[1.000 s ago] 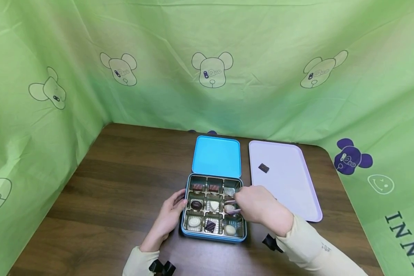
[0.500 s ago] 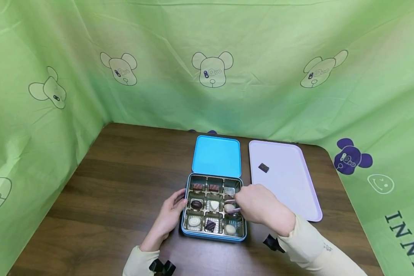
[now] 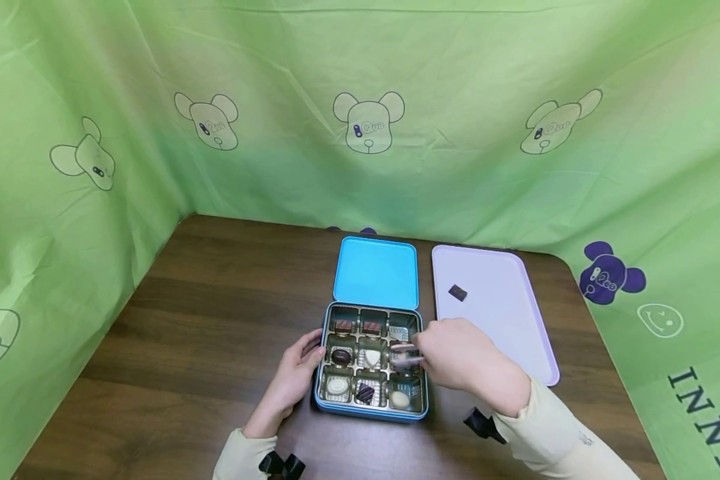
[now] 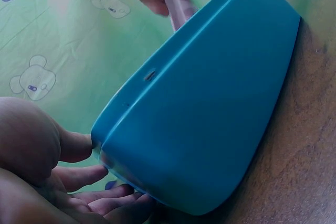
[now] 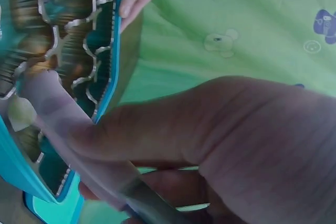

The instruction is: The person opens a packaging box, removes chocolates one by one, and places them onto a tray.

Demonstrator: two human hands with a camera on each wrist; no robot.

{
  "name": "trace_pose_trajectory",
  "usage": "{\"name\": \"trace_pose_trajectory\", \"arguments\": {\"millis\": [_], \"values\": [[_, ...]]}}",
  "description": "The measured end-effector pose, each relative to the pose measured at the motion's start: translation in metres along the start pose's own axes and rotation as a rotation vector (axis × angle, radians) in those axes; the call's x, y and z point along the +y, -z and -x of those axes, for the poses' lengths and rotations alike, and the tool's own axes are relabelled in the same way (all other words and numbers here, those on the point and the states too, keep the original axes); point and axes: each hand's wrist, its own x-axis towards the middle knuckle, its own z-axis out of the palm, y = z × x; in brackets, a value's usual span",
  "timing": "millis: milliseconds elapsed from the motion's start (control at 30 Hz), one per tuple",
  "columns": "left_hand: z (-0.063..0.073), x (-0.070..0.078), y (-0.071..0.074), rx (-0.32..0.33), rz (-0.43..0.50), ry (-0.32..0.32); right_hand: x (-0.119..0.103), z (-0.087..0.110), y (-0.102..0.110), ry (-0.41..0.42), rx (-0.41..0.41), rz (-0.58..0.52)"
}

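In the head view, an open blue tin (image 3: 372,415) holds chocolates in a divided gold insert. My right hand (image 3: 465,357) holds pale pink tongs (image 5: 63,114), thumb pressed along one arm. Their blurred tips reach into the middle compartment of the right column. A pale chocolate (image 5: 21,114) shows right beside the tongs in the right wrist view. My left hand (image 3: 297,373) touches the tin's left side, thumb at the rim and fingers against the outer wall. In front of the tongs compartment sits a round white chocolate (image 3: 399,400); left of it lies a dark striped one (image 3: 365,393).
Behind the tin lies its blue lid (image 3: 377,272), opened flat. To the right, a lilac tray (image 3: 498,320) bears one dark square chocolate (image 3: 458,293). The back right compartment (image 3: 403,327) shows only its insert. A green printed curtain (image 3: 369,180) surrounds the wooden table (image 3: 228,287).
My right hand has shifted slightly to the right with the tongs, whose tips are now blurred over the compartment. The left hand and the tin have stayed in place.
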Motion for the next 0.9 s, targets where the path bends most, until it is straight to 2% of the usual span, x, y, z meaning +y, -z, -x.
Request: {"name": "trace_pose_trajectory", "arguments": {"millis": [167,467,667,900], "values": [[-0.002,-0.002,0.001,0.009,-0.012,0.003,0.003,0.002,0.004,0.001,0.036,-0.009],[-0.003,-0.001,0.001,0.009,-0.013,-0.003,0.006,0.002,0.002,-0.026,0.024,0.009],[-0.001,0.001,0.001,0.007,-0.008,-0.008,0.005,0.002,0.004,-0.063,-0.031,-0.003],[0.000,0.001,0.000,0.010,0.000,0.006,-0.006,-0.002,0.004,-0.074,-0.106,0.002]]}}
